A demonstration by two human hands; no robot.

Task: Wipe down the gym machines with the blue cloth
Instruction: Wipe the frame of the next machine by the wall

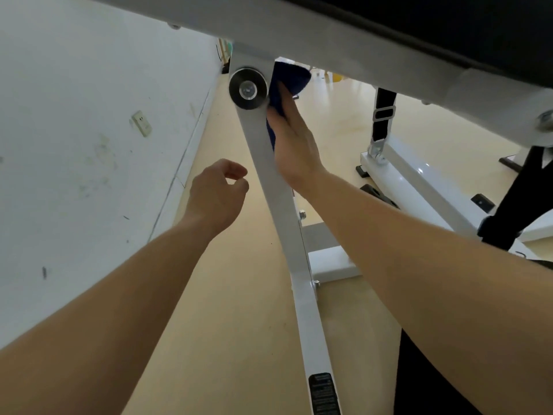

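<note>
A white gym machine fills the view: a slanted white leg bar (282,205) runs from a round metal pivot disc (247,88) down to the floor, under a white top beam (299,34). My right hand (294,145) presses the dark blue cloth (288,80) against the right side of the leg bar, just below the pivot. The cloth bunches up above my fingers. My left hand (217,196) hovers left of the bar, fingers loosely curled, holding nothing and touching nothing.
A white wall (89,115) with a power socket (142,123) stands close on the left. A white base rail (419,181) with black feet and a black strap (384,112) lies on the beige floor to the right. A black pad (449,22) sits overhead.
</note>
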